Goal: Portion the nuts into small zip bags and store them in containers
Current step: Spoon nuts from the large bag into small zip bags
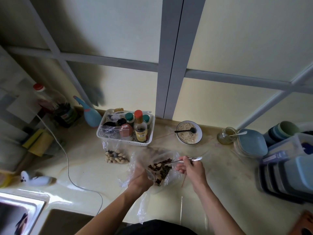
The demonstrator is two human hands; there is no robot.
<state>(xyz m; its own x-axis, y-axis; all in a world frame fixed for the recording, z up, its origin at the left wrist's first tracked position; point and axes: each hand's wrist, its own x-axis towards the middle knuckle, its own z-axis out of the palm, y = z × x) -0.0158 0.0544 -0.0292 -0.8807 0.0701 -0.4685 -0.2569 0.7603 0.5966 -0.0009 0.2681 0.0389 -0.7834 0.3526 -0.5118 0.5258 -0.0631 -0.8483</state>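
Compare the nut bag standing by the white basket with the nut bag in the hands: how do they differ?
The standing bag rests on the counter untouched; the held bag is gripped by the left hand. The right hand works a metal utensil in the held bag only. Both are clear and hold mixed nuts.

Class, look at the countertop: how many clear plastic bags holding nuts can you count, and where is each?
2. One zip bag of nuts stands against the white basket. The other bag is held open by the left hand while the right hand works a metal utensil into it. More may be hidden.
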